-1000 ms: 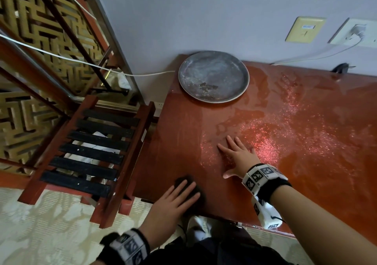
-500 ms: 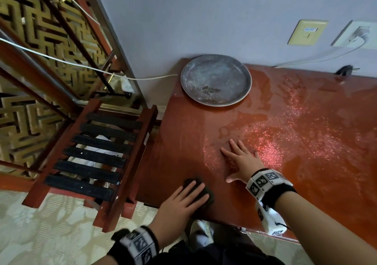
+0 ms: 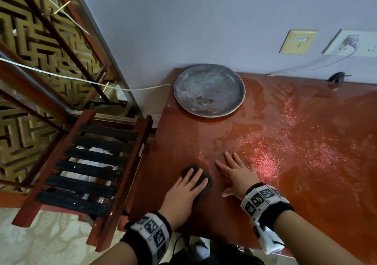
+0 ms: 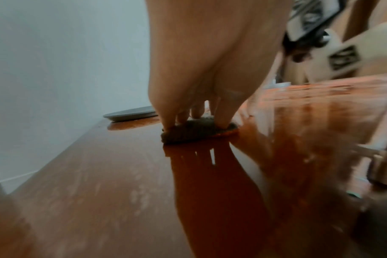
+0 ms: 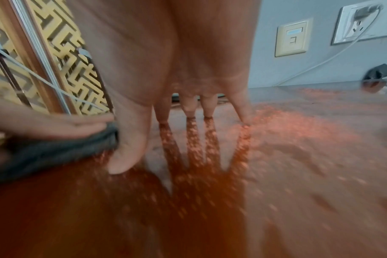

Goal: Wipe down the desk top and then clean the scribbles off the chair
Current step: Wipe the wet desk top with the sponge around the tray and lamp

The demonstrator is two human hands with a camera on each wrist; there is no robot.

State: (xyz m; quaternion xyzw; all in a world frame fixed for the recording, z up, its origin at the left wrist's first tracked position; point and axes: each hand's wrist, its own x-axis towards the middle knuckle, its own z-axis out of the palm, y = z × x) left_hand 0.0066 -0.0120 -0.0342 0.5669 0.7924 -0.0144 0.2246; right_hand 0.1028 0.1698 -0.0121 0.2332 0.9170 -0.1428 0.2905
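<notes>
Fingers of the left hand (image 3: 182,193) lie straight, pressing a dark cloth (image 3: 201,180) flat on the desk (image 3: 306,193); right hand (image 3: 237,176) rests beside it, fingers spread, palm down.

Red-brown glossy counter (image 3: 306,193), surface wet and speckled. Round grey plate (image 3: 209,90) at back-left corner by wall. Dark cloth (image 3: 205,180) near front edge. Small black plug (image 3: 337,76) at rear.

- A pale grey-blue wall (image 3: 183,19) carries a yellow wall plate (image 3: 298,41) and a white socket (image 3: 355,44)
- A gold fretwork screen (image 3: 30,40) stands at left
- Pale patterned carpet (image 3: 40,242) covers the floor
</notes>
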